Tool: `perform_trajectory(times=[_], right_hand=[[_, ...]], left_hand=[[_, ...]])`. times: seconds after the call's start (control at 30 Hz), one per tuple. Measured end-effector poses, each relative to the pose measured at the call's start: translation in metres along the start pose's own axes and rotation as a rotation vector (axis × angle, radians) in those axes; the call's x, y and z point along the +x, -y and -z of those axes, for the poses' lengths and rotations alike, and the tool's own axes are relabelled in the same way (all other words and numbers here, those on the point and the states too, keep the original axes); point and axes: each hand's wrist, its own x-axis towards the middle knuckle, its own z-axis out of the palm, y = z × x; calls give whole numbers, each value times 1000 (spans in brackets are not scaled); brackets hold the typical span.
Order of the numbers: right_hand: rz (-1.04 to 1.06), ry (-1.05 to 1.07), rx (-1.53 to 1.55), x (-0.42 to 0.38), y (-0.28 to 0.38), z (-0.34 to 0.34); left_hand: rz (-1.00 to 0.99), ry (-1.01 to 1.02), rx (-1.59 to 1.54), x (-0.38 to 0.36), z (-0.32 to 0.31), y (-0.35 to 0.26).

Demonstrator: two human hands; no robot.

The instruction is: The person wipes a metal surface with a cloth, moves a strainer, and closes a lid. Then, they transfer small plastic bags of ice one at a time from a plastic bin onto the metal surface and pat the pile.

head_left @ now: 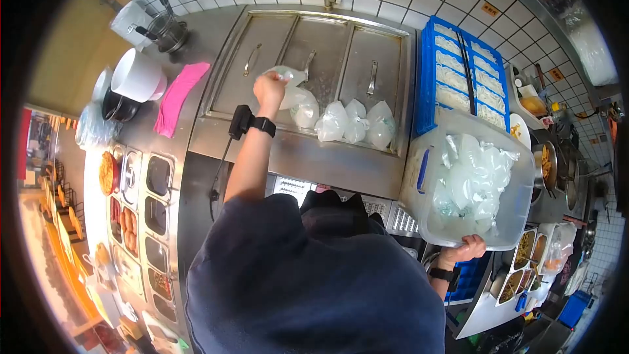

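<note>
My left hand (268,94) is closed on the top of a clear plastic bag (292,76) above the steel counter lids (321,42). Just below it stands another filled plastic bag (304,113), and to its right several tied bags (356,122) sit in a row near the counter's front edge. My right hand (466,249) grips the near rim of a translucent plastic bin (419,213). Inside the bin lie many similar tied bags (475,177), with whitish contents that I cannot make out. The bin tilts toward me.
Right of the lids stands a blue crate (428,85) of white noodles with long chopsticks (466,65) across it. At left are a pink cloth (180,99), a white pot (137,75), wire strainers (167,33) and food pans (157,213). A cable (219,177) hangs by my left wrist.
</note>
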Motion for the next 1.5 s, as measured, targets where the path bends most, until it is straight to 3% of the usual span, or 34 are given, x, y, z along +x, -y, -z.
perform_trajectory(times=[0.1, 0.2, 0.27, 0.33, 0.4, 0.43, 0.57, 0.73, 0.77, 0.87, 0.9, 1.0, 1.1, 1.23, 1.33, 1.43, 1.5], right_hand=[[98, 0, -33, 16, 16, 4], [133, 28, -55, 17, 18, 6], [97, 46, -52, 12, 11, 7], [59, 42, -37, 10, 11, 7], [65, 39, -36, 13, 17, 6], [67, 35, -37, 14, 21, 6], [31, 34, 10, 10, 13, 6], [105, 53, -39, 10, 8, 7], [-12, 13, -39, -3, -4, 1], [-13, 11, 113, -2, -6, -3], [-7, 9, 75, -3, -7, -2], [7, -6, -38, -6, -12, -3], [70, -5, -1, -3, -13, 0], [73, 6, -6, -3, -11, 1], [39, 45, 22, -3, -10, 4], [30, 15, 76, 9, 4, 8], [58, -44, 100, 13, 4, 6]], left_hand=[[113, -15, 7, 2, -18, 26], [-64, 120, 107, 2, -24, 50], [-607, -75, 115, 14, -36, 72], [-771, -52, 49, 21, -43, 83], [-550, 177, -84, 20, -49, 82], [-374, 338, 74, 18, -26, 57], [-150, 276, 106, 27, -10, 36], [-75, 348, 291, -1, -3, 35], [-75, 370, 321, -7, -4, 36], [-32, 271, 273, -25, -14, 41], [93, 375, 195, -22, -14, 40], [87, 289, 130, -22, -38, 52], [-165, 37, 337, -73, -29, 6], [-538, 60, 122, -85, -54, -27], [-829, 57, -200, -122, -28, -118], [-1169, 192, -270, -176, 3, -207], [-1323, 402, -290, -210, 10, -253]])
